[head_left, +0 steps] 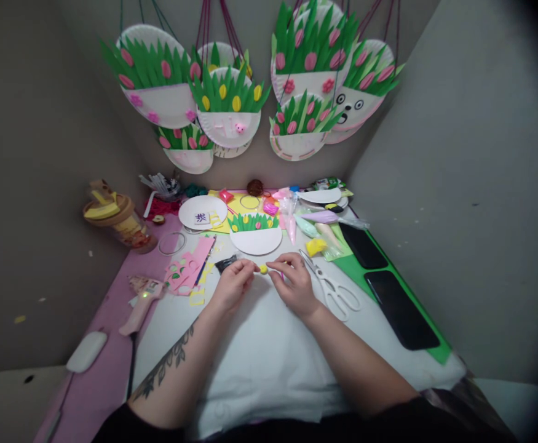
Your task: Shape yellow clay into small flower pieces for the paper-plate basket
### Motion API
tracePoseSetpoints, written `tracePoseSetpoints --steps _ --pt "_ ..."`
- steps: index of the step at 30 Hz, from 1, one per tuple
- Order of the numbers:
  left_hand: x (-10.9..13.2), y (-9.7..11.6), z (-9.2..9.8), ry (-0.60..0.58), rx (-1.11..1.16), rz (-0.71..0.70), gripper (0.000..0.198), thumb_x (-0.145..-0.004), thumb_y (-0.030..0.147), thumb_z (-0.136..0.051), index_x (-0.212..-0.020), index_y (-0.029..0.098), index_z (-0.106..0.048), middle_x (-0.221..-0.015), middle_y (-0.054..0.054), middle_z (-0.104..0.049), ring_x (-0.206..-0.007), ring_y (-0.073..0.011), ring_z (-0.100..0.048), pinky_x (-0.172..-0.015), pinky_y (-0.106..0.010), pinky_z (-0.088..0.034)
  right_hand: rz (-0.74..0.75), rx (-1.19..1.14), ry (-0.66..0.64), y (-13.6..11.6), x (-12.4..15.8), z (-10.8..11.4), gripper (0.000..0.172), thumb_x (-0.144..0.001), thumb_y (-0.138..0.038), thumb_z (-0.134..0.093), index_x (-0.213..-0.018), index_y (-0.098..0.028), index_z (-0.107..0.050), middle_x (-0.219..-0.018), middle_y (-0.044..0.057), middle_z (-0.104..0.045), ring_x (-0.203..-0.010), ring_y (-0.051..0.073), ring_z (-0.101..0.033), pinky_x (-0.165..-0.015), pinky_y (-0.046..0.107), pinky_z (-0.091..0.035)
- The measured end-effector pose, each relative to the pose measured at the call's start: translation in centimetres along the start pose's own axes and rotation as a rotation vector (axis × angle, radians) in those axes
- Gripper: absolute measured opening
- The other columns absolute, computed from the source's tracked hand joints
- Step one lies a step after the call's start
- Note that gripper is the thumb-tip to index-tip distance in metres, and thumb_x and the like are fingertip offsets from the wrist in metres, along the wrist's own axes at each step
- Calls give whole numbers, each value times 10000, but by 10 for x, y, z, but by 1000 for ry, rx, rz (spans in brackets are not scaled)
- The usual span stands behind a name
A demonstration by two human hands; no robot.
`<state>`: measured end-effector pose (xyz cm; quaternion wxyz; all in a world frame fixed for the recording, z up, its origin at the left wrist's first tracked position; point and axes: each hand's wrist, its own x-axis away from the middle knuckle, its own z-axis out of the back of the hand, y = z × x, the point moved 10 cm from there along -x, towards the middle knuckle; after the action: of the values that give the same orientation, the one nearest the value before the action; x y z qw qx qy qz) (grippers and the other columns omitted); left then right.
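A small yellow piece (264,269) is between my two hands, above the white-covered table. My left hand (237,284) pinches at its left side, thumb and fingertips together. On its right side, my right hand (292,282) has thumb and forefinger near the piece, with the other fingers curved. Just beyond them lies a white half-plate (256,241) with green paper grass and small pink and yellow flowers. A black packet (225,264) lies beside my left fingertips.
White scissors (336,292) lie right of my right hand, near two black phones (402,311). A pink glue gun (142,304), pink paper scraps (190,267) and a cup (123,221) are at left. Clay bags (308,226) lie behind; decorated plates (229,126) hang above.
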<state>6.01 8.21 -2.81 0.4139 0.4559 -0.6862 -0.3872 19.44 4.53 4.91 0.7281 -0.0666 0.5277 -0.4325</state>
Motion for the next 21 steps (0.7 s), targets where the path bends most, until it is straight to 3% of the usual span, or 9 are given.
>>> tracePoseSetpoints --steps 6,14,21 --pt "0 0 0 18 -21 -11 299 -681 387 -736 -811 139 -631 -638 37 -541 -458 -23 -302 -448 -199 -181 -8 4 3 1 -1 0 233 -804 -131 -591 -991 -242 -675 -902 56 -555 -861 191 -546 -715 351 -479" --pt "-1 -3 0 3 -21 1 336 -763 473 -636 -763 138 -607 -477 78 -343 -439 -41 -254 -442 -203 -144 -8 -11 0 0 -1 0 233 -800 -120 -599 -991 -233 -670 -906 57 -549 -860 188 -541 -712 343 -482" --pt "-1 0 -1 25 -48 -19 308 -677 411 -730 -783 145 -617 -597 49 -492 -471 -38 -303 -461 -199 -185 -26 -12 -13 3 1 -3 233 -798 -137 -600 -989 -246 -677 -909 53 -554 -874 190 -549 -723 352 -491"
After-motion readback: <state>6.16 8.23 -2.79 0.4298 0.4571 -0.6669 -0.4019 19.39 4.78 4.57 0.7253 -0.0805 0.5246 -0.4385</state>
